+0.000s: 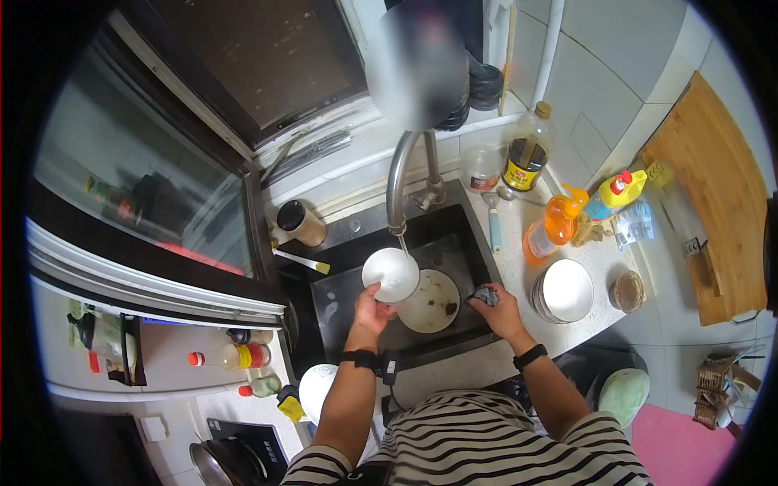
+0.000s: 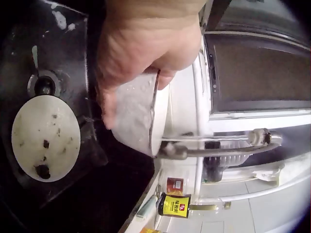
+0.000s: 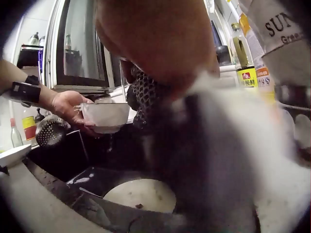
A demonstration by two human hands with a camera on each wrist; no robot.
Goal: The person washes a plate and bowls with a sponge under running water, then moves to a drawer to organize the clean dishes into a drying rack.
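Note:
My left hand grips a small white bowl by its side, thumb at the rim. Water from the curved faucet runs into the bowl, which is raised above the sink. In the left wrist view the fingers wrap the bowl's wet outer wall. A grey mesh scrubbing cloth is bunched in my right hand, over the sink's right side. Below the bowl, on the sink floor, lies a white plate with dark food scraps and cloudy liquid.
Right of the sink stand a stack of white bowls, an orange pump bottle, a yellow-capped cleaner bottle and a soy sauce bottle. A brush lies at the sink's left edge. Another white dish sits near my left forearm.

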